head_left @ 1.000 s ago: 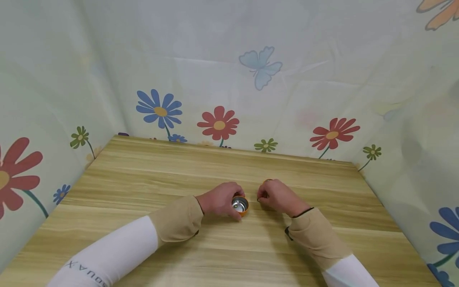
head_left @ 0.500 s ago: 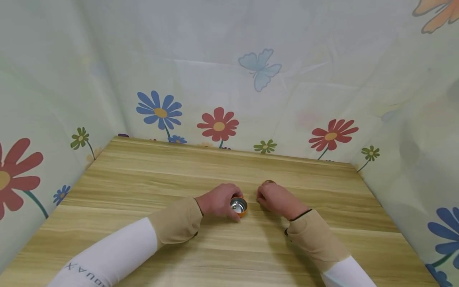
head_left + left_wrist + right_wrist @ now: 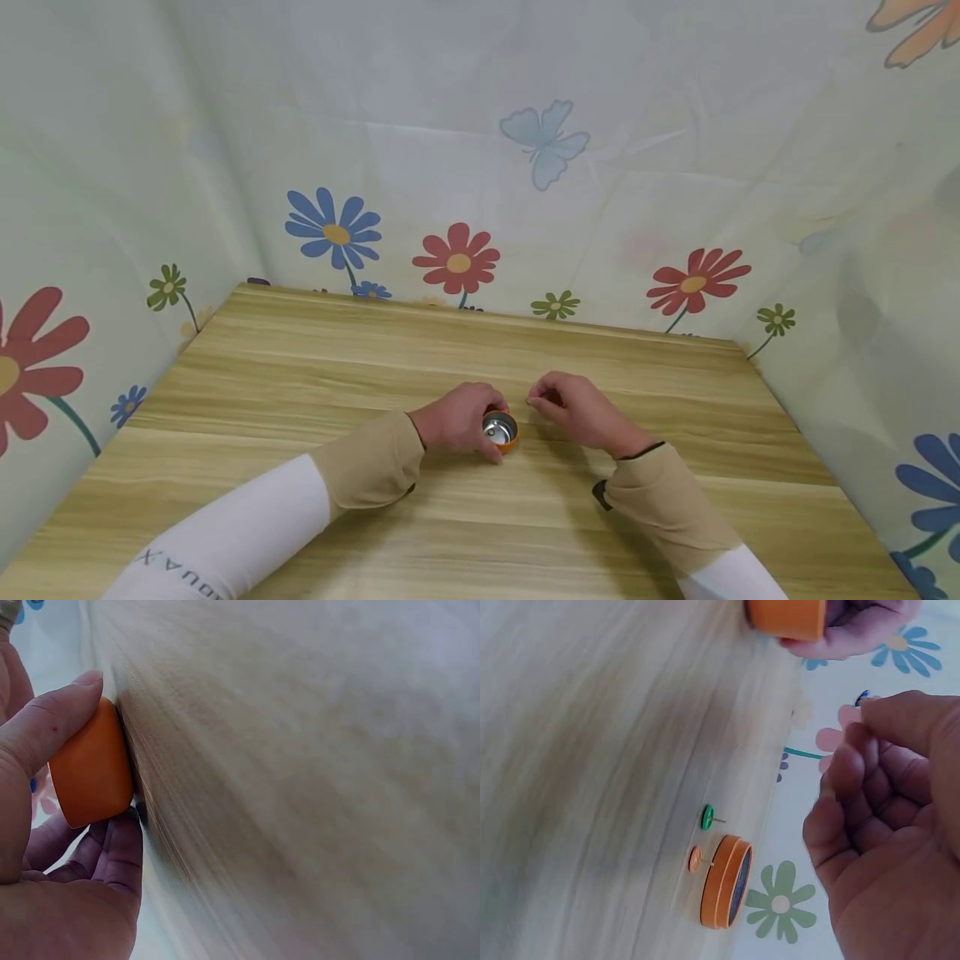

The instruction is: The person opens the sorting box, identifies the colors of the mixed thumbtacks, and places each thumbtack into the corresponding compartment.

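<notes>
My left hand (image 3: 456,421) grips a small round orange tin (image 3: 513,444) by its sides, thumb at the near side and fingers at the far side. The tin stands open side up, showing a shiny metal inside with a small greenish spot. My right hand (image 3: 581,410) is just right of the tin, raised over the table. Its thumb and forefinger pinch what looks like a blue thumbtack (image 3: 863,697), mostly hidden by the fingertips. Below that hand, in the right wrist view, lie a green thumbtack (image 3: 708,817), an orange thumbtack (image 3: 696,859) and an orange lid (image 3: 714,881).
Both hands work over a wood-grain table (image 3: 337,350). A pale cloth (image 3: 420,150) printed with flowers and a butterfly encloses its back and sides. The lid is hidden behind the right hand in the head view.
My right hand has risen off the table and shifted slightly left, towards the tin, with a pinch at its fingertips. The left hand and tin have stayed nearly in place.
</notes>
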Motion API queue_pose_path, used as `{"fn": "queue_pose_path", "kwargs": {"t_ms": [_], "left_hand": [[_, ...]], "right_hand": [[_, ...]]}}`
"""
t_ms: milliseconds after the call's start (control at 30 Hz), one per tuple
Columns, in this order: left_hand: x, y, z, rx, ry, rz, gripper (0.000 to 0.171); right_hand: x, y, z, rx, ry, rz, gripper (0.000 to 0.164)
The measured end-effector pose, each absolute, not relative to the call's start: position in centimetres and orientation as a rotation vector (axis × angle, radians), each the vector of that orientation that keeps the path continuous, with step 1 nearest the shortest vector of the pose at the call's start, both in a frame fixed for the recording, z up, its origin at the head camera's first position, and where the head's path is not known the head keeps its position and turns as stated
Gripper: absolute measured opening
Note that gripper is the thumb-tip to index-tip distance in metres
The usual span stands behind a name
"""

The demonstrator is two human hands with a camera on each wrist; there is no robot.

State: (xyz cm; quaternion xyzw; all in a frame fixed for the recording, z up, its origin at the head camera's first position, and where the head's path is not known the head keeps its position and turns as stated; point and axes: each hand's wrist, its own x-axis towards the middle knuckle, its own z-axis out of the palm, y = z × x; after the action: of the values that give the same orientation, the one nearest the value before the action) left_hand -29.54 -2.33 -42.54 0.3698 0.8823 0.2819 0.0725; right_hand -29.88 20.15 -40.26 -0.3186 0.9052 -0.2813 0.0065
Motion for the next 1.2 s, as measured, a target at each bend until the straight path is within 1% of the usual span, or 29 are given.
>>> {"fn": "queue_pose_path", "kwargs": {"t_ms": [233,400,467,600,700,767,800,967,1067,1200], "left_hand": [[-29.5,-2.4,-42.5,1.125,2.634,0.876,0.053],[-29.5,-2.4,-42.6,1.130,2.639,0.884,0.053],[-29.7,-2.4,-42.7,1.133,2.640,0.882,0.054],[-29.7,-2.3,-42.8,1.108,2.644,0.862,0.055],[-29.6,-2.3,-42.7,1.089,2.647,0.849,0.056],[-29.6,-2.3,-42.7,1.086,2.648,0.849,0.056],[-29.6,-2.3,-42.7,1.086,2.646,0.854,0.056],[-29.7,-2.4,-42.8,1.095,2.641,0.870,0.055],[-29.8,-2.4,-42.9,1.107,2.645,0.866,0.056],[-29.8,-2.3,-42.7,1.114,2.652,0.847,0.056]], "right_hand": [[-29.7,20.7,-39.9,-0.922,2.625,-1.202,0.016],[-29.8,20.7,-40.1,-0.879,2.453,-1.380,0.022],[-29.5,20.5,-39.8,-0.850,2.370,-1.452,0.019],[-29.3,20.3,-39.9,-0.783,2.095,-1.679,0.022],[-29.2,20.1,-40.2,-0.759,1.809,-1.872,0.019],[-29.0,19.8,-40.1,-0.768,1.636,-1.960,0.014],[-28.9,19.7,-39.9,-0.781,1.575,-1.984,0.014],[-28.2,18.9,-39.3,-0.847,1.364,-2.018,0.028],[-27.9,18.6,-39.0,-0.891,1.280,-2.014,0.030],[-27.6,18.3,-38.7,-0.937,1.144,-2.024,0.029]]}}
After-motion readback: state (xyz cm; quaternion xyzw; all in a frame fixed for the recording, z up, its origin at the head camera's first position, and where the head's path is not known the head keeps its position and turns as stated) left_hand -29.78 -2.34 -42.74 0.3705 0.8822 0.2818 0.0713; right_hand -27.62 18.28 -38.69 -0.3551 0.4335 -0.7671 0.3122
